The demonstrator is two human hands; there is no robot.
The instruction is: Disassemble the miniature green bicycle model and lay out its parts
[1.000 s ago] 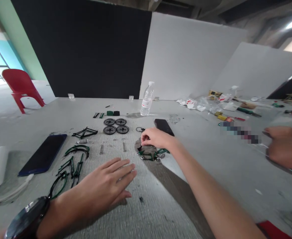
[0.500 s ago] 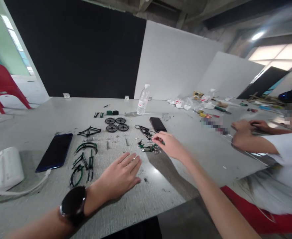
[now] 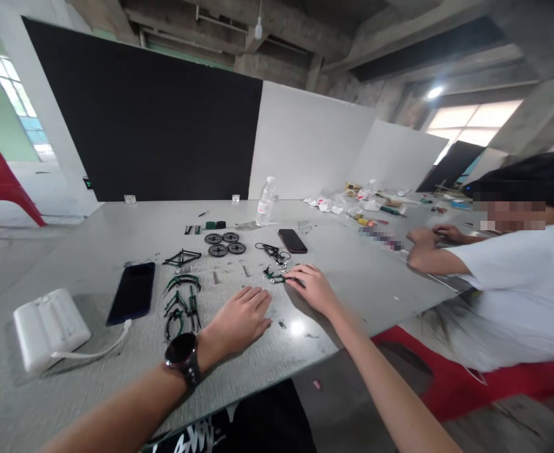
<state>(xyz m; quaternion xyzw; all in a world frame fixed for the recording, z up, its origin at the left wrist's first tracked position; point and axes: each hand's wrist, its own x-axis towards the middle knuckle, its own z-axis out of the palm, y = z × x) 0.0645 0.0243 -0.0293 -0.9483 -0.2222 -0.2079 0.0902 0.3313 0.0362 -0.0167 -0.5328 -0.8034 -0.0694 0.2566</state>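
My left hand (image 3: 239,319) lies palm down on the grey table, fingers stretched out and holding nothing. My right hand (image 3: 310,286) reaches down with curled fingers over a cluster of small green and silver parts (image 3: 275,277). A dark piece shows at its fingertips, too covered to name. Just beyond are thin black parts with loops (image 3: 273,253). Four-spoke detail is too fine to read on the small black wheels (image 3: 218,250), grouped behind. Left of them rests a black miniature bicycle frame (image 3: 183,257). Green curved strips (image 3: 185,280) and green fork-like parts (image 3: 192,304) lie nearer my left hand.
A water bottle (image 3: 265,204) stands at the back, with a phone (image 3: 292,241) before it. Leftward lie a second phone (image 3: 132,293) and a cabled white power bank (image 3: 50,327). At right, a person in a white sleeve (image 3: 493,264) sits near scattered packaging (image 3: 340,204).
The view has shifted, so the table things sit differently in the picture. My right hand has lowered onto the small green parts. My left hand stays flat.
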